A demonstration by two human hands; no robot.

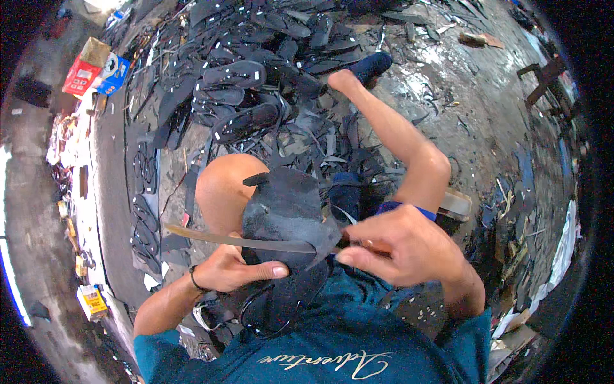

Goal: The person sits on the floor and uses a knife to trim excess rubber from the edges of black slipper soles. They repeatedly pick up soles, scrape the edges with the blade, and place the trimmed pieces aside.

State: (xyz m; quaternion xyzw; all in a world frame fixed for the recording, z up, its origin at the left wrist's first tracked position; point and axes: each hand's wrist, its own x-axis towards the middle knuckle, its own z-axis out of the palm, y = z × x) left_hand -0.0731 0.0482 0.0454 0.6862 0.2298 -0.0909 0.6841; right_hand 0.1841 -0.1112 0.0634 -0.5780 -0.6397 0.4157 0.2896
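Observation:
Across my lap lies a black rubber sandal (291, 272), its straps looping near my shirt. A wide black rubber sheet (281, 192) covers its far part, with a torn edge and a flap curling on the right. My left hand (240, 269) clamps the sandal's left side, thumb on top and fingers hidden beneath. Over the rubber runs a long, thin, curved knife (249, 242), its tip pointing left past my left hand. My right hand (400, 246) is closed at the right end, slightly blurred, fingers wrapped round what appears to be the handle. The curling flap hides where blade meets grip.
A heap of black sandals (236, 96) spreads over the floor ahead, with rubber offcuts (326, 144) scattered around. More sandals (146, 230) lie at left. Red and blue boxes (83, 73) stand far left, a yellow box (93, 302) nearer. My bent legs frame the work.

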